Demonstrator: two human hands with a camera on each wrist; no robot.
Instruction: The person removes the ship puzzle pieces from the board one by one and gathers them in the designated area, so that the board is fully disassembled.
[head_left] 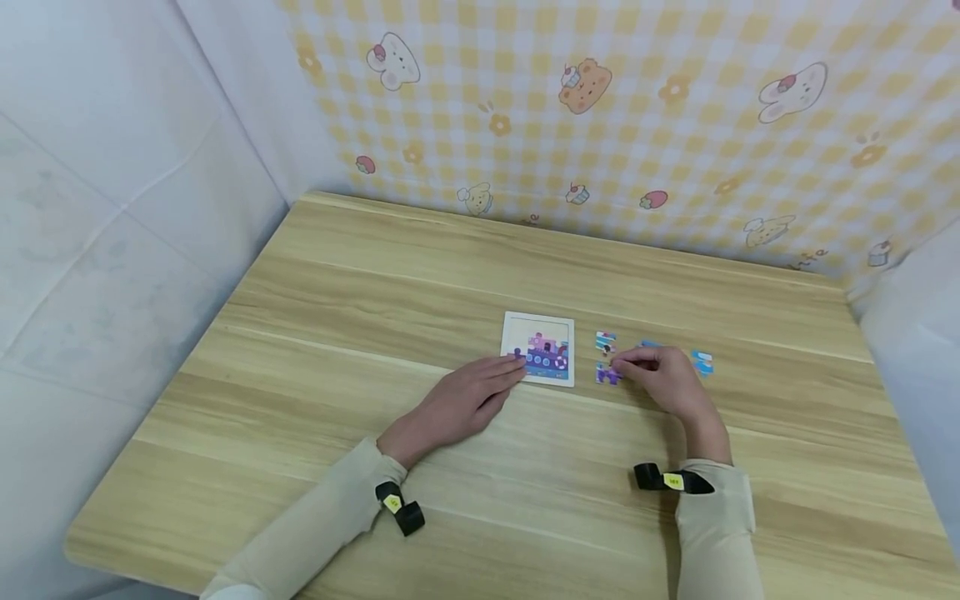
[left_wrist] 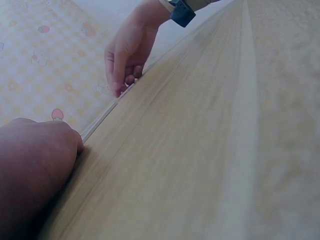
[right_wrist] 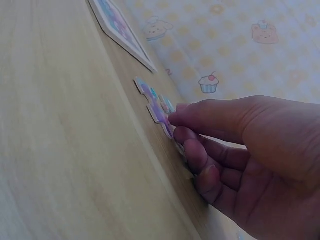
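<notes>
A square jigsaw tray (head_left: 538, 316) with a white rim lies on the table, its lower part filled with a pink and purple ship picture (head_left: 546, 358). My left hand (head_left: 468, 402) rests over the tray's lower left corner, fingers extended together. To the tray's right, my right hand (head_left: 667, 382) pinches the edge of a purple puzzle piece (right_wrist: 159, 112) between thumb and index finger, close over the tabletop. Its other fingers are curled beneath, in the right wrist view. Just behind the purple piece lies a striped blue and white puzzle piece (head_left: 605, 339).
Beyond the right hand are a blue puzzle piece (head_left: 648, 343), partly hidden by it, and a blue and white one (head_left: 702, 362). The wood-grain table (head_left: 360, 308) backs onto a yellow checked curtain (head_left: 525, 158). White cloth (head_left: 112, 250) hangs at the left side.
</notes>
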